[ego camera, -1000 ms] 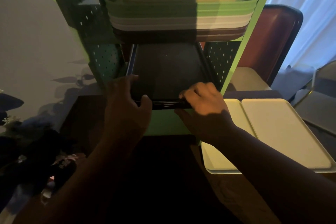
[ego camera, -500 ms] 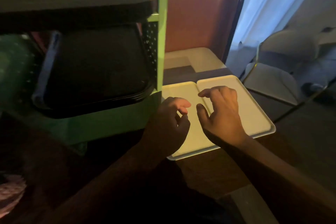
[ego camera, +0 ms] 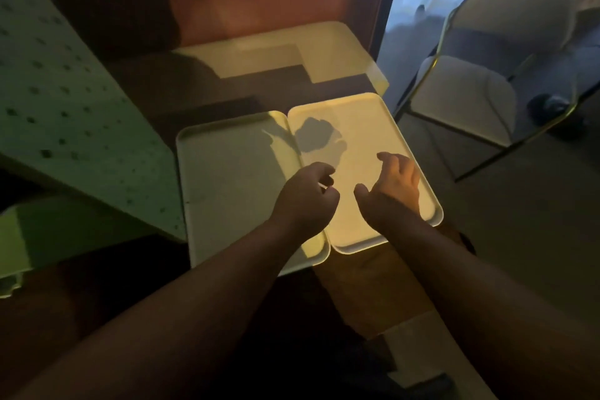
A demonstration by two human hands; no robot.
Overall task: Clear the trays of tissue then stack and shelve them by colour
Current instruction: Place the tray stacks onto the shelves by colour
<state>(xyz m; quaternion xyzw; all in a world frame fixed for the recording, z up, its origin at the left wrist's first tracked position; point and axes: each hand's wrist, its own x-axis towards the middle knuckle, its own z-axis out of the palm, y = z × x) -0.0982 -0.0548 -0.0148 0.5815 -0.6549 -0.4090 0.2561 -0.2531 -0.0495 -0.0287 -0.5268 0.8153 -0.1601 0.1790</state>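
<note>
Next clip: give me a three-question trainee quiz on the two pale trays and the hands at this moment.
1. True or false: the left tray and the right tray lie side by side on the table.
2. Over which tray does the right hand hover?
3. Is tissue visible on either tray: A yes, B no?

Key: 1 true. 2 the right tray. 3 B. The left hand is loosely curled over the seam between the trays and holds nothing.
</note>
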